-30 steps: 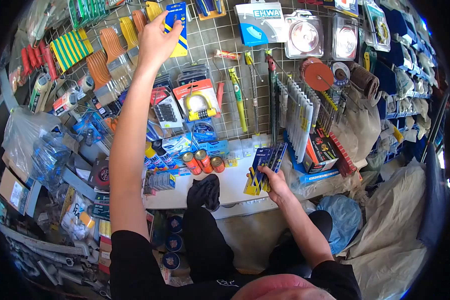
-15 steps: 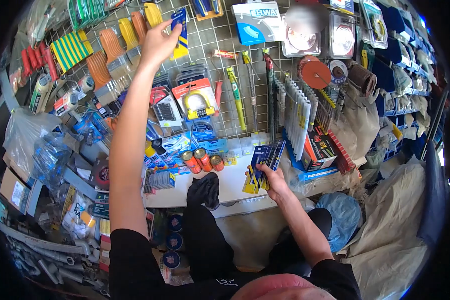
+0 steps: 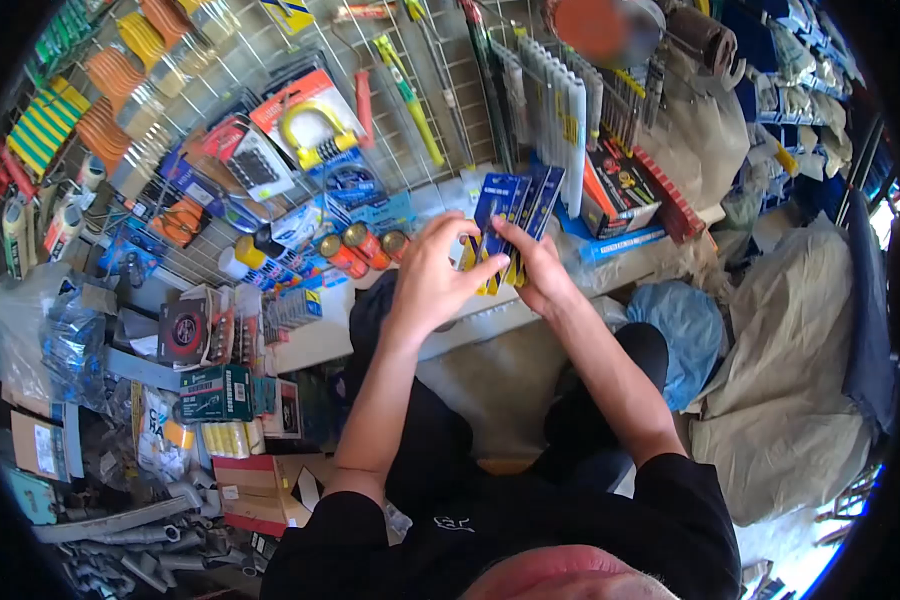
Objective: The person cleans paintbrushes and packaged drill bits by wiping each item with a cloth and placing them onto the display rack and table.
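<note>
My right hand grips several flat blue and yellow packages in a fanned stack, its thumb across their front. On the left side of the stack is my left hand, its thumb and fingers spread in a curve, the fingertips close to the packages' yellow lower ends. Whether these fingertips touch the packages is not clear. A yellow lock on an orange card hangs to the upper left of my hands. Orange-topped cans stand on the white shelf just left of my left hand.
A wire grid with hanging tools rises in front. Putty knives with orange handles hang at the upper left. To the right are an orange and black box, a blue plastic bag and beige sheeting. Grey pipe parts lie lower left.
My left hand has come down from the blue and yellow package hanging on the grid to the stack in my right hand. The view has shifted, and the hanging goods now appear higher and farther left.
</note>
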Available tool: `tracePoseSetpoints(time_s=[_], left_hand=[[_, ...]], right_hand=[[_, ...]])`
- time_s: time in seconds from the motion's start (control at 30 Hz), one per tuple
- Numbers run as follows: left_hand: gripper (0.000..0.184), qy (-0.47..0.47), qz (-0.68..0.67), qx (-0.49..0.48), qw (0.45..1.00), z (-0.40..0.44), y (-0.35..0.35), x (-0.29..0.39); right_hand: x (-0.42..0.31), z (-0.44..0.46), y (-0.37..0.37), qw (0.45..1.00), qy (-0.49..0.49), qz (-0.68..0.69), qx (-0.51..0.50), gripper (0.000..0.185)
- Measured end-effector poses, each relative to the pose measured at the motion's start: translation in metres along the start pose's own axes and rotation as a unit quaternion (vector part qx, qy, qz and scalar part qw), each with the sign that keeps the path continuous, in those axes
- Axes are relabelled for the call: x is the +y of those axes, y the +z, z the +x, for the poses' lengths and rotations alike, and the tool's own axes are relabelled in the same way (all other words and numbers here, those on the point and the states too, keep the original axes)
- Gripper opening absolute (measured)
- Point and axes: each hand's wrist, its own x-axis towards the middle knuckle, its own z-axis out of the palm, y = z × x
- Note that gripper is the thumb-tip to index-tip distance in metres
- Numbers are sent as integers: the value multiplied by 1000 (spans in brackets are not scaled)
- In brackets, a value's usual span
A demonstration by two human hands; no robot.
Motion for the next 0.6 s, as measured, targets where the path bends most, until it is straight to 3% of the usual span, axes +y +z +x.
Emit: tracePoseSetpoints(time_s=[0.07, 0.13, 0.3, 0.5, 0.6], left_hand=[[41, -49, -36, -19, 998, -13, 13, -5], [45, -178, -178, -62, 966, -20, 13, -8], [48, -77, -111, -69, 988, -23, -1, -27], [51, -110, -157, -123, 974, -16, -37, -16], [47, -125, -66, -112, 984, -14, -46, -10]], right_hand=[[-2, 0, -2, 1000, 0, -30, 8, 23], [0, 0, -2, 998, -3, -66, 11, 23], [10, -1, 6, 998, 7, -57, 7, 26], [7, -10, 20, 999, 14, -40, -13, 20], [8, -8, 15, 1000, -2, -30, -6, 22]])
